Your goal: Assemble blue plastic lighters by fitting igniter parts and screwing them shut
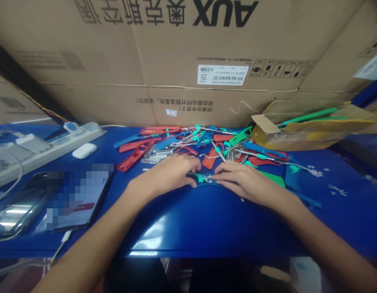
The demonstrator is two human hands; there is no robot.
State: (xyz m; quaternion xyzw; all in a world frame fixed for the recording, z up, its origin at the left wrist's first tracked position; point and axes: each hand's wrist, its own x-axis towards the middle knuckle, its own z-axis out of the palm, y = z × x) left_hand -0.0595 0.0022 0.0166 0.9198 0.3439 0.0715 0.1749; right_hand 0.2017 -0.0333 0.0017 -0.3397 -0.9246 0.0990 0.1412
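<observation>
In front of me lies a blue half-shell of a long-nosed lighter point(217, 184), with a teal part and thin white wires point(207, 178) in it. My left hand point(173, 171) grips its left end between thumb and curled fingers. The fingers of my right hand point(242, 179) are closed on its right side, close to the wires; exactly what the fingertips pinch is too small to tell. Just beyond my hands is a loose pile of red shells point(136, 156), blue shells point(264, 149), a green shell point(241, 136) and metal tubes.
Behind the pile stands a large cardboard box point(164, 73). An opened carton with green pieces point(313, 132) sits at the right. To the left are a phone point(84, 203), a white earbud case point(84, 151) and a power strip point(57, 148) with plugs and cables. White scraps point(338, 190) lie at right.
</observation>
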